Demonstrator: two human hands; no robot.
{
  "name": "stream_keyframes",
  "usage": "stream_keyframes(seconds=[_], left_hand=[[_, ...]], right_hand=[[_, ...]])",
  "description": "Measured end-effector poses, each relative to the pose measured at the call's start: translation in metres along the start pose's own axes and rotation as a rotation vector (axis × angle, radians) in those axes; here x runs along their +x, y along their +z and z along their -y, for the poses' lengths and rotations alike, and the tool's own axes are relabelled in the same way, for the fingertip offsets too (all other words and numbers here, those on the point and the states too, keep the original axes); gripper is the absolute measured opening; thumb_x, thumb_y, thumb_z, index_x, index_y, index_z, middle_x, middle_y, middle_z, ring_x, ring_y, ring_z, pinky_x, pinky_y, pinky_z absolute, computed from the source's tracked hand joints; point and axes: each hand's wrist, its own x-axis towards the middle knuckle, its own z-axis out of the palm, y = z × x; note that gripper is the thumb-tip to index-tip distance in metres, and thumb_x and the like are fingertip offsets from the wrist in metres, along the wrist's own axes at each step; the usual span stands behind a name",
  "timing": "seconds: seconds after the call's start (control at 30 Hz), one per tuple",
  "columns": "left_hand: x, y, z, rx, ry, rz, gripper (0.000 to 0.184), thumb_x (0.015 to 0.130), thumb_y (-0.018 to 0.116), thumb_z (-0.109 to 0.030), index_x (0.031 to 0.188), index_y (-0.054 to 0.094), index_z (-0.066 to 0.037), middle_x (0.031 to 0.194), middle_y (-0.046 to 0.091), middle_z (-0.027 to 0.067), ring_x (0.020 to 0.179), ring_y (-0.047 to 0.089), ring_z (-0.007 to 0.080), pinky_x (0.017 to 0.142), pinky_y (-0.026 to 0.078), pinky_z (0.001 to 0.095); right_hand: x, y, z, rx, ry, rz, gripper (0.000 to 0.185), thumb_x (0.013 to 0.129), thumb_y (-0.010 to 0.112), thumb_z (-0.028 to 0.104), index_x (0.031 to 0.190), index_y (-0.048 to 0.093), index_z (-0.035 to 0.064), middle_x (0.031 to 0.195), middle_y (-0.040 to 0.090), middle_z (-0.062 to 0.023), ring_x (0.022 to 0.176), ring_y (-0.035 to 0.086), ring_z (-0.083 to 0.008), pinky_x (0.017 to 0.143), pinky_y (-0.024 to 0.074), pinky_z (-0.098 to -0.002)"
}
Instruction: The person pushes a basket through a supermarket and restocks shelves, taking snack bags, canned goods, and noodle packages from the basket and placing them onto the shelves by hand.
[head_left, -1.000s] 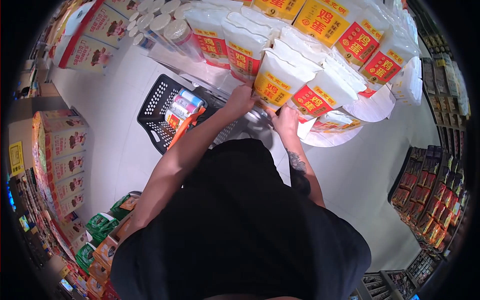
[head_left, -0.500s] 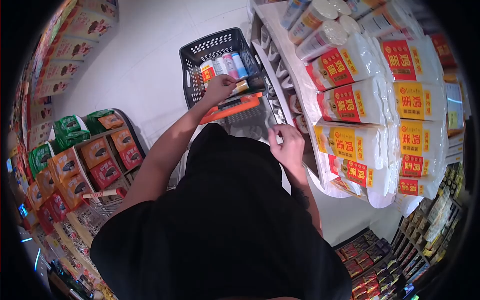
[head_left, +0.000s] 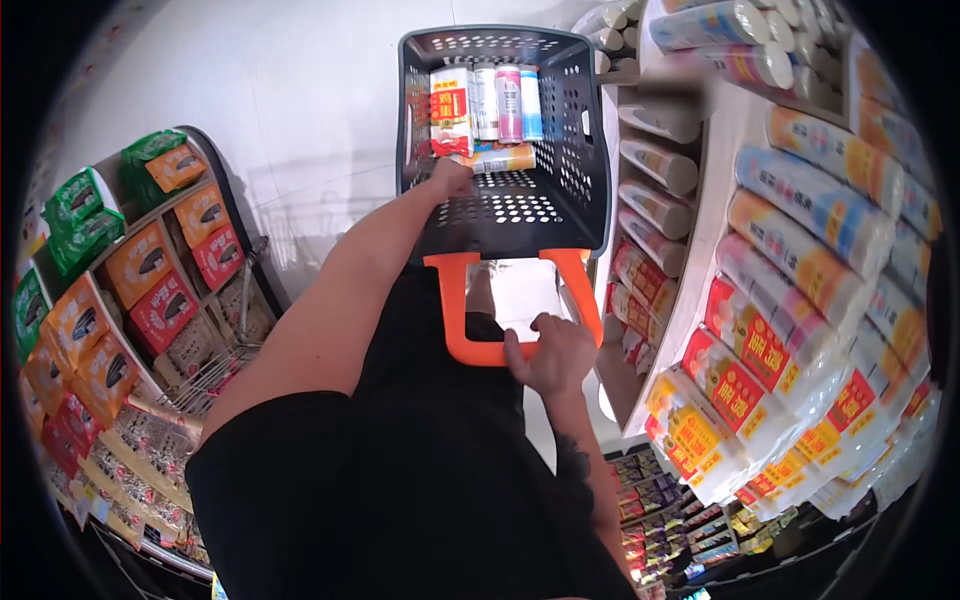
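My left hand (head_left: 453, 180) reaches inside a dark grey shopping basket (head_left: 588, 215). Its fingers are curled at the left end of a yellow-orange cylindrical noodle pack (head_left: 504, 158) lying crosswise. Beyond that pack, a red-and-white bag of noodles (head_left: 451, 110) and several cylindrical packs, one of them pink (head_left: 509, 104), lie side by side. My right hand (head_left: 558, 355) is at the near right corner of the orange basket handle (head_left: 455, 305), with the thumb and index finger apart above the bar. The other fingers are partly hidden, but the hand appears to grip it.
To the right, a shelf (head_left: 690, 190) holds cylindrical packs and stacked noodle bags (head_left: 700, 430). At left stands a rack (head_left: 190, 225) of orange, red and green packets. A wire basket (head_left: 215, 385) hangs near my left elbow. Pale floor (head_left: 300, 100) lies left of the basket.
The basket appears closer and larger, with its orange handle extended toward me. My right hand has moved from beside the shelf to the handle. My left hand is now at the crosswise pack's left end.
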Motion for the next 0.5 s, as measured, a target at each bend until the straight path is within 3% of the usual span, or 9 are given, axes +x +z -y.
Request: stream_keyframes(seconds=[0.07,0.1,0.13,0.23,0.3,0.33,0.4,0.43,0.5], left_hand=[[0.059,0.002,0.028,-0.036,-0.083,0.187,0.008,0.085,0.067,-0.008,0.087,0.062,-0.002,0.077,0.062,0.0068,0.073,0.066,0.0191,0.068,0.06,0.039],[0.145,-0.006,0.089,0.546,0.412,0.499,0.007,0.086,0.065,-0.006,0.09,0.059,-0.003,0.083,0.059,0.0049,0.081,0.064,0.0179,0.07,0.058,0.0368],[0.159,-0.002,0.103,0.522,0.402,0.521,0.007,0.086,0.065,-0.006,0.09,0.059,-0.003,0.083,0.059,0.0049,0.081,0.064,0.0179,0.07,0.058,0.0368],[0.205,0.012,0.126,0.666,0.579,0.332,0.011,0.088,0.058,-0.003,0.099,0.057,-0.005,0.094,0.058,0.004,0.086,0.061,0.0175,0.073,0.055,0.0327],[0.248,0.021,0.144,0.524,0.314,0.087,0.022,0.09,0.06,-0.015,0.11,0.052,-0.009,0.1,0.056,0.0057,0.089,0.059,0.0193,0.072,0.054,0.0301],[0.228,0.047,0.106,0.511,0.303,0.092,0.022,0.09,0.06,-0.015,0.11,0.052,-0.009,0.1,0.056,0.0057,0.089,0.059,0.0193,0.072,0.054,0.0301],[0.163,0.022,0.038,-0.793,-0.307,-0.276,0.04,0.086,0.066,-0.032,0.116,0.049,-0.012,0.103,0.056,0.0079,0.089,0.057,0.0209,0.071,0.052,0.0342],[0.175,0.022,0.044,-0.789,-0.324,-0.28,0.04,0.086,0.066,-0.032,0.116,0.049,-0.012,0.103,0.056,0.0079,0.089,0.057,0.0209,0.071,0.052,0.0342],[0.203,0.022,0.048,-1.09,-0.239,-0.305,0.055,0.08,0.069,-0.049,0.116,0.048,-0.013,0.104,0.056,0.0094,0.091,0.057,0.0216,0.068,0.049,0.0401]], right_hand=[[0.003,-0.001,0.004,-0.017,0.013,0.0,0.032,0.069,0.072,0.035,0.062,0.055,0.0083,0.054,0.053,-0.0054,0.047,0.052,-0.0248,0.051,0.0353,-0.0357],[0.004,-0.001,0.004,-0.011,0.006,-0.002,0.03,0.069,0.072,0.034,0.063,0.056,0.0082,0.055,0.053,-0.0049,0.047,0.052,-0.0246,0.051,0.0357,-0.0354],[0.004,0.0,0.003,-0.006,-0.001,-0.006,0.029,0.069,0.071,0.033,0.064,0.057,0.0082,0.055,0.053,-0.0044,0.048,0.052,-0.0244,0.051,0.0361,-0.0351],[0.003,0.002,-0.001,0.018,-0.064,-0.006,0.026,0.069,0.071,0.031,0.067,0.06,0.0073,0.056,0.054,-0.0033,0.046,0.052,-0.0221,0.051,0.0371,-0.0333],[0.012,-0.002,0.0,0.008,-0.069,0.032,0.025,0.067,0.07,0.031,0.068,0.061,0.0074,0.055,0.054,-0.0023,0.045,0.052,-0.021,0.05,0.0371,-0.0317],[0.014,-0.003,0.001,0.005,-0.061,0.051,0.024,0.067,0.07,0.03,0.068,0.062,0.0077,0.054,0.054,-0.002,0.045,0.052,-0.0207,0.05,0.0371,-0.0312],[0.013,-0.001,0.0,0.005,-0.025,0.075,0.024,0.066,0.069,0.031,0.067,0.063,0.0081,0.054,0.054,-0.0017,0.046,0.052,-0.0202,0.051,0.0373,-0.031],[0.01,0.0,0.001,0.011,0.015,0.084,0.024,0.066,0.069,0.032,0.067,0.063,0.0085,0.053,0.053,-0.0015,0.046,0.053,-0.0198,0.052,0.0376,-0.0307],[0.006,0.001,0.001,0.005,0.04,0.092,0.025,0.066,0.068,0.034,0.066,0.064,0.0089,0.052,0.053,-0.0012,0.045,0.053,-0.0193,0.053,0.0377,-0.0305]])
